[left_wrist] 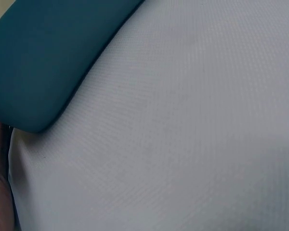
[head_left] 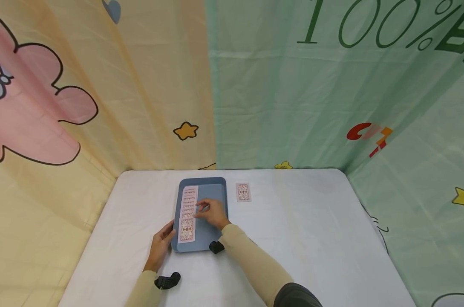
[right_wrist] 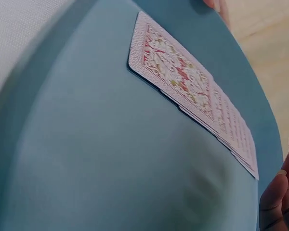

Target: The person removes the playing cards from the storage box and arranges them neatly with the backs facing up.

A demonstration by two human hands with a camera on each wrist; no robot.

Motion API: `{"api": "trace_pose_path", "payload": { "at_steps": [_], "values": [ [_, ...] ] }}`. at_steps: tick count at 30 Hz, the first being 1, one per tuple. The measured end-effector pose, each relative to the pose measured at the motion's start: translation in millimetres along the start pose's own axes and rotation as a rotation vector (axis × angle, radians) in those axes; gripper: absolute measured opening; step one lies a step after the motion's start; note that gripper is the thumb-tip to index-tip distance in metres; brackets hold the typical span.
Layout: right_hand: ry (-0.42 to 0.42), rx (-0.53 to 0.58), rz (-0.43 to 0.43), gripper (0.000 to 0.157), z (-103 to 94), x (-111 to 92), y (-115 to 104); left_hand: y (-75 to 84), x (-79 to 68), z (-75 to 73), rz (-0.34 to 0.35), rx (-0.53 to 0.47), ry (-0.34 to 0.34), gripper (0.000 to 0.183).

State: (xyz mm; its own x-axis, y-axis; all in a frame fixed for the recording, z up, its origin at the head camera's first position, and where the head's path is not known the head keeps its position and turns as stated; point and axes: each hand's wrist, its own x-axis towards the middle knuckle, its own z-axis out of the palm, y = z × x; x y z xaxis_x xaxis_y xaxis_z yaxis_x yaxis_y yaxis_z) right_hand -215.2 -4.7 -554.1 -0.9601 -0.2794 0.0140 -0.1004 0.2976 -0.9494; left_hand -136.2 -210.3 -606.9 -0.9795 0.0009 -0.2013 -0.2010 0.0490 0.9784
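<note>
A column of overlapping playing cards, with red-patterned backs up, lies along the left side of a blue tray. My right hand hovers over the tray, just right of the cards, with fingers loosely bent and no card between them. In the right wrist view its fingers show at the right edge, beyond the far end of the cards. At the tray's left edge, my left hand rests with its fingertips against the rim. Only a sliver of that hand shows in the left wrist view.
A single playing card lies back up on the white table, right of the tray. Printed curtains stand behind the table and at its sides. Each wrist bears a black camera mount.
</note>
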Motion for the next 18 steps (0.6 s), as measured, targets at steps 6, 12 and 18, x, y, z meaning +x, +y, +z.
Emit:
{"api": "trace_pose_path", "payload": {
  "at_steps": [6,12,18],
  "values": [
    [-0.044,-0.030,0.014,0.034,10.8,4,-1,3.2,-0.8,0.4,-0.011,-0.024,0.007,0.050],
    [-0.089,-0.112,0.044,0.034,20.9,11,0,2.7,0.2,0.5,-0.003,-0.012,0.006,0.049],
    [-0.128,-0.143,0.106,0.033,29.0,15,-2,1.8,0.7,1.1,0.000,-0.010,0.022,0.048]
  ]
}}
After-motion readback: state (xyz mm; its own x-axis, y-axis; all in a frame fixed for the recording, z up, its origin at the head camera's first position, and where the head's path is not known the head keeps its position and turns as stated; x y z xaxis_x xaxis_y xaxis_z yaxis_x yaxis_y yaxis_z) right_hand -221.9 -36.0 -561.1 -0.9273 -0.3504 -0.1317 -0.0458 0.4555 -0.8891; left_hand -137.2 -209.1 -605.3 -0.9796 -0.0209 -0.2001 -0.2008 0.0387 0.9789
